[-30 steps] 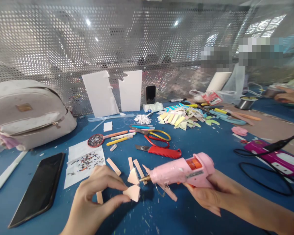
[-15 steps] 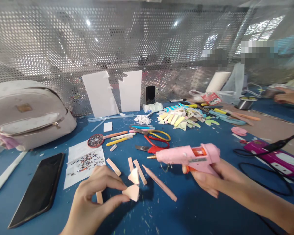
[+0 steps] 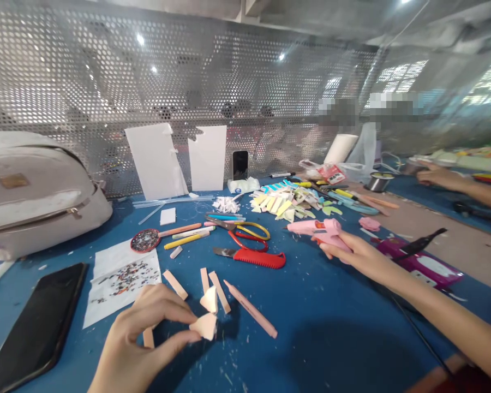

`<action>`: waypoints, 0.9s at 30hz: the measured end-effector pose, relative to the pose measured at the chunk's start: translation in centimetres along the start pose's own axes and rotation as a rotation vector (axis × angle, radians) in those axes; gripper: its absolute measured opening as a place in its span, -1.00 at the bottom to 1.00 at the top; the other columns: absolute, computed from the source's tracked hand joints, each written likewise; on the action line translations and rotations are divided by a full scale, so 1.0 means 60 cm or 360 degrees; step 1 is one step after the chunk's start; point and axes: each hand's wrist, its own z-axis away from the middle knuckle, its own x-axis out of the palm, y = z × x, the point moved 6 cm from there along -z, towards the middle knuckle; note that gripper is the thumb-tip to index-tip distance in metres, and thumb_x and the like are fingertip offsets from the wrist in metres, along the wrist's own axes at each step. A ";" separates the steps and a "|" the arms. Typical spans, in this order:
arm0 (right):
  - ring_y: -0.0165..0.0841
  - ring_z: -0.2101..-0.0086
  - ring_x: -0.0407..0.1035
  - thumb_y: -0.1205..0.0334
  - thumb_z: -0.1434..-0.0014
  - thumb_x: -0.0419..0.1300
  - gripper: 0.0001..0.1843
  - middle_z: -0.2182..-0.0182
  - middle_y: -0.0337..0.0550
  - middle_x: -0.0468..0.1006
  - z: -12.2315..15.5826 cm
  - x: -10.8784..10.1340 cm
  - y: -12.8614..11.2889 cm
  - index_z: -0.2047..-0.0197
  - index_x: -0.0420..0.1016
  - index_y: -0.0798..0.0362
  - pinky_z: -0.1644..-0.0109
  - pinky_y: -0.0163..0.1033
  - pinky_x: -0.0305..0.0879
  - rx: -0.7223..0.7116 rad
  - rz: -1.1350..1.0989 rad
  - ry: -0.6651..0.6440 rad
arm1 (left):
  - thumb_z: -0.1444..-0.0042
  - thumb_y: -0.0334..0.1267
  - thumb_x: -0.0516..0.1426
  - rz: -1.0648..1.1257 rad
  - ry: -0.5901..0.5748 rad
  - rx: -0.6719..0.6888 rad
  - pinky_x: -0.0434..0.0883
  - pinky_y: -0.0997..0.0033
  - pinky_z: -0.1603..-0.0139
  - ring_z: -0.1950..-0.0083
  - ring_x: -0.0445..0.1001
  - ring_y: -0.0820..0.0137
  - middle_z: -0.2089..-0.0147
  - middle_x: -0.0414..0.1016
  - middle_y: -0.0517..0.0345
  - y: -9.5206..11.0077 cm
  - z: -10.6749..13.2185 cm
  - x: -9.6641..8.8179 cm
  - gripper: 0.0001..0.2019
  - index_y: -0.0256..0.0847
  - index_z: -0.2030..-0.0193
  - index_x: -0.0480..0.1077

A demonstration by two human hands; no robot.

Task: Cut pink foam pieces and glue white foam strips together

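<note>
My left hand (image 3: 145, 338) is at the bottom centre-left, pinching a small peach foam piece (image 3: 207, 316) made of two petal-like flaps between thumb and forefinger, just above the blue table (image 3: 319, 338). My right hand (image 3: 349, 252) reaches out to the right of centre, wrapped round a pink hot glue gun (image 3: 317, 229) whose nozzle points left, low over the table. Several peach foam strips (image 3: 251, 315) lie between my hands.
Red-handled cutter (image 3: 256, 256), scissors (image 3: 245, 232), pens and a pile of coloured foam cut-outs (image 3: 282, 203) lie mid-table. A black phone (image 3: 35, 327) and glitter paper (image 3: 120, 278) are left, a grey backpack (image 3: 36, 191) far left. Another person's hand (image 3: 436, 176) works far right.
My right hand has carried the glue gun away from the foam piece, up and to the right toward the far side. My left hand keeps its pinch; the view shifted slightly.
</note>
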 end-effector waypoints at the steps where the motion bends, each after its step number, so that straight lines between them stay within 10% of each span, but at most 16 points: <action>1: -0.25 0.36 0.50 0.06 -0.31 0.20 -0.71 0.44 -0.14 0.58 0.002 0.005 0.005 0.36 0.54 0.05 0.23 -0.31 0.38 -0.0002 -0.0010 0.0009 | -0.19 -0.15 0.35 -0.0004 -0.0010 -0.0012 0.44 0.43 0.34 0.32 0.58 0.34 0.35 0.61 0.19 -0.001 0.001 0.001 -0.90 -0.06 0.31 0.58; 10: -0.02 0.03 0.53 0.10 -0.30 0.21 -0.72 0.06 0.01 0.66 0.010 0.030 0.035 0.00 0.60 0.02 0.02 -0.22 0.41 -0.0002 0.0008 0.0086 | -0.20 -0.19 0.34 -0.0031 -0.0019 0.0007 0.44 0.46 0.26 0.29 0.57 0.40 0.33 0.61 0.26 -0.004 0.005 0.003 -0.93 -0.04 0.29 0.56; 19: -0.09 0.08 0.42 -0.05 -0.25 0.14 -0.65 -0.01 0.05 0.52 0.034 -0.063 -0.038 0.00 0.38 -0.04 -0.06 -0.02 0.35 -0.0114 0.0211 0.0594 | -0.24 -0.11 0.31 -0.0013 0.0105 0.0113 0.41 0.40 0.28 0.34 0.55 0.38 0.38 0.60 0.25 0.010 -0.008 0.001 -0.85 -0.07 0.32 0.57; 27: -0.22 -0.06 0.44 0.23 -0.39 0.15 -0.68 -0.07 -0.05 0.57 0.066 0.101 -0.273 -0.18 0.48 -0.06 -0.18 -0.13 0.36 -0.1014 -0.0053 -0.0591 | -0.25 -0.13 0.31 -0.0095 0.0052 0.0245 0.36 0.33 0.19 0.33 0.54 0.39 0.34 0.61 0.28 0.022 -0.006 0.003 -0.87 -0.08 0.28 0.54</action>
